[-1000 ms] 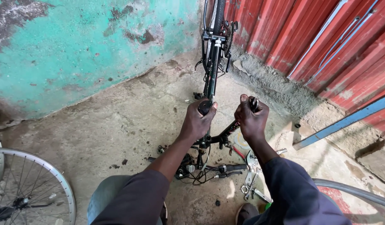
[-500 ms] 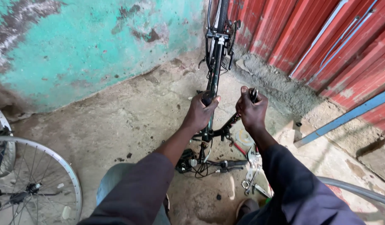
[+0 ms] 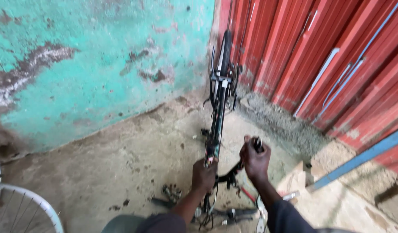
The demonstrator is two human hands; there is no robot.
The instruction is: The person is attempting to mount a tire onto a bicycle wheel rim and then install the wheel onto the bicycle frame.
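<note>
on the rough, stained concrete floor (image 3: 121,172), a black bicycle frame (image 3: 218,112) is standing by the peeling turquoise wall (image 3: 100,64) and ribbed red metal sheeting (image 3: 319,56). the left hand (image 3: 204,176) is gripping the frame's tube, fingers wrapped tight; the right hand (image 3: 255,160) is clenching a black handlebar grip (image 3: 257,144). a spoked wheel (image 3: 22,211) is lying well apart, lower left.
</note>
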